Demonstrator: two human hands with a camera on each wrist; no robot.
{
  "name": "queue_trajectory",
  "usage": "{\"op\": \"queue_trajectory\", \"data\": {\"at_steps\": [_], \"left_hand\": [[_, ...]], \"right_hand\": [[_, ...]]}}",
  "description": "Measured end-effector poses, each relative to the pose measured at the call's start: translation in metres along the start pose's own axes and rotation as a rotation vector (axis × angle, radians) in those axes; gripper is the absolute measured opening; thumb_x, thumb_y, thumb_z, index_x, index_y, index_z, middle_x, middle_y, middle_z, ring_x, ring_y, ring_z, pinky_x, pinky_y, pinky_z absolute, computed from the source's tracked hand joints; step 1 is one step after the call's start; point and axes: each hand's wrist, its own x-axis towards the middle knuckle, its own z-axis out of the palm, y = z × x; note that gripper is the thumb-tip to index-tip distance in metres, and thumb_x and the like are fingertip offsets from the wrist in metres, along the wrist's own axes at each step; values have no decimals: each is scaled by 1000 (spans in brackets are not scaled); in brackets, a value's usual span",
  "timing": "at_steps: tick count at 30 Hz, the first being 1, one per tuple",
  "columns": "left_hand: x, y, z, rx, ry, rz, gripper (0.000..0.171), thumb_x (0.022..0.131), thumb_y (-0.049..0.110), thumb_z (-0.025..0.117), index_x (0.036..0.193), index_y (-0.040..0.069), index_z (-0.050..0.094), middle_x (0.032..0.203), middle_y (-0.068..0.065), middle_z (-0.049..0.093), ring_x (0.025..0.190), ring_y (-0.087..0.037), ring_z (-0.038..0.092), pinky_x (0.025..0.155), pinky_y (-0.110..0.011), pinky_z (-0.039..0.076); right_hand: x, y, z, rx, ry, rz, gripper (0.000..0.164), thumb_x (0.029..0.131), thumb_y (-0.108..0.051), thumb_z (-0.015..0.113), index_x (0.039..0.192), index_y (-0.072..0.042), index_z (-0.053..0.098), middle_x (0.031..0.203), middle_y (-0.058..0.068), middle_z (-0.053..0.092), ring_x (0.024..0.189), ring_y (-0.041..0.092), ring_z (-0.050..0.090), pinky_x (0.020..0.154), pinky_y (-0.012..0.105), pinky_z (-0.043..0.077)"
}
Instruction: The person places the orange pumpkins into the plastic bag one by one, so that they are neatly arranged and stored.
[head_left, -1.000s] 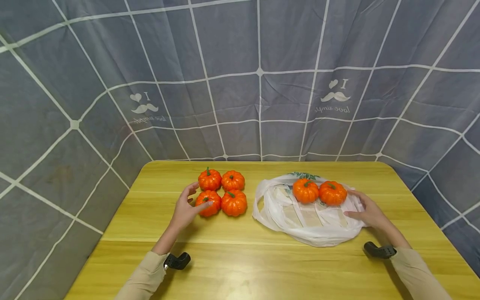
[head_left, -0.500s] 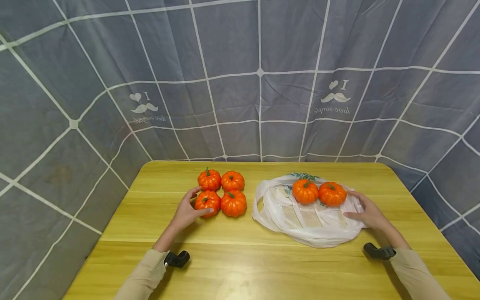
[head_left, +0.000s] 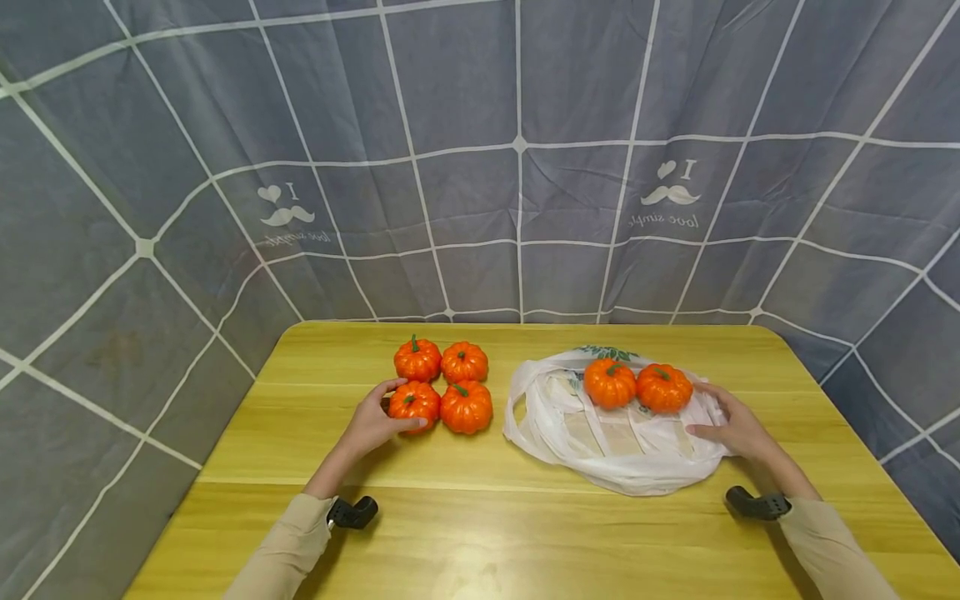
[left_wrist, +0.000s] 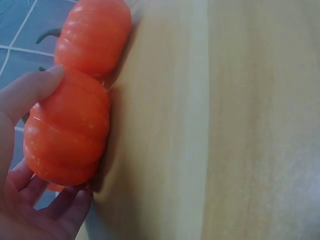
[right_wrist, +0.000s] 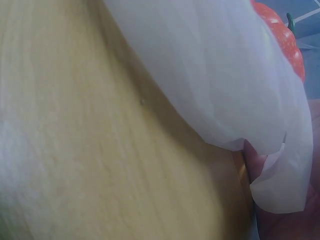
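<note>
Four small orange pumpkins stand in a two-by-two group on the left of the table. My left hand (head_left: 375, 419) grips the front-left pumpkin (head_left: 415, 404); in the left wrist view the thumb lies over this pumpkin (left_wrist: 67, 132) and fingers curl below it. A second pumpkin (left_wrist: 95, 37) touches it there. My right hand (head_left: 738, 422) rests at the right edge of a white plastic bag (head_left: 622, 467), thumb and fingers spread around its crumpled side. Two pumpkins sit on the bag, the right one (head_left: 664, 388) close to my fingertips. The bag (right_wrist: 215, 75) partly hides my right hand in the right wrist view.
Behind my left hand are the back-left pumpkin (head_left: 417, 360) and back-right pumpkin (head_left: 464, 362), with the front-right pumpkin (head_left: 467, 407) beside the gripped one. A grey checked curtain (head_left: 480, 208) hangs beyond the wooden table (head_left: 480, 533).
My left thumb and fingers have come in around the front-left pumpkin and closed on it. The right hand, the bag and its two pumpkins have stayed in place.
</note>
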Motion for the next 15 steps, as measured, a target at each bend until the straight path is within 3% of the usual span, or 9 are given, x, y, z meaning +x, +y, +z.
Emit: {"op": "queue_trajectory", "data": {"at_steps": [15], "left_hand": [[-4,1,3,21,32,28,77,75,20,82,139,3,43,131,-22,54,112,-33,58,97,-45,49]], "right_hand": [[-1,-2,0,0,1,-5,84,79,-16,77,144,9,29,147,40,23,133,60,20,103,73,20]]}}
